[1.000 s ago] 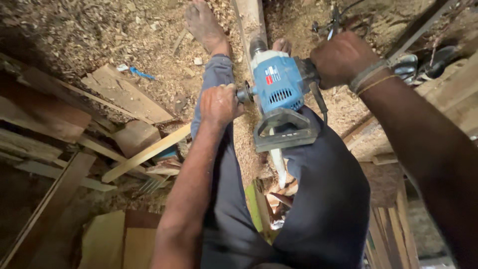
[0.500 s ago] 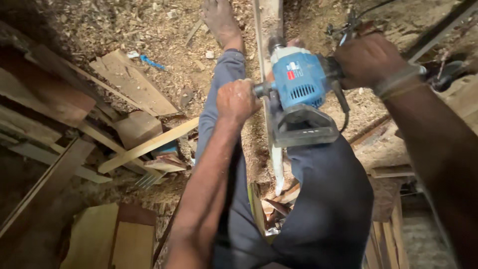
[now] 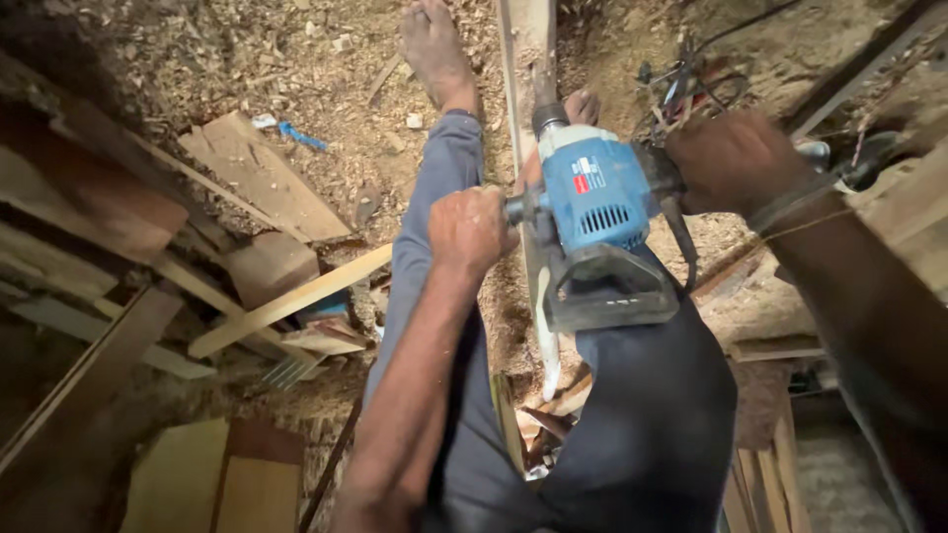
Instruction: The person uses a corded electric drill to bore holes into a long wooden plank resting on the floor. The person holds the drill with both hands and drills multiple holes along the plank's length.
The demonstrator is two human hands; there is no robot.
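The floor (image 3: 296, 59) is thick with sawdust and shavings, and boards and offcuts (image 3: 262, 178) lie scattered well to the left, so a good deal of woodwork looks already done here. A long narrow plank (image 3: 523, 59) runs away from the person between the bare feet, and the left foot (image 3: 434, 49) rests beside it on the sawdust. The person's legs in dark trousers (image 3: 642, 434) straddle the plank. Over it sits a blue power drill (image 3: 597, 197), its nose pointing down the plank toward the far end; the bit and the spot it meets are hidden, so I cannot tell how deep any hole goes. The right hand (image 3: 736, 163) is wrapped firmly around the drill's rear grip, with a cord trailing behind. The left hand (image 3: 469, 232) is closed in a fist around the side handle. Judging by the firm two-handed hold, the drilling seems under way rather than finished.
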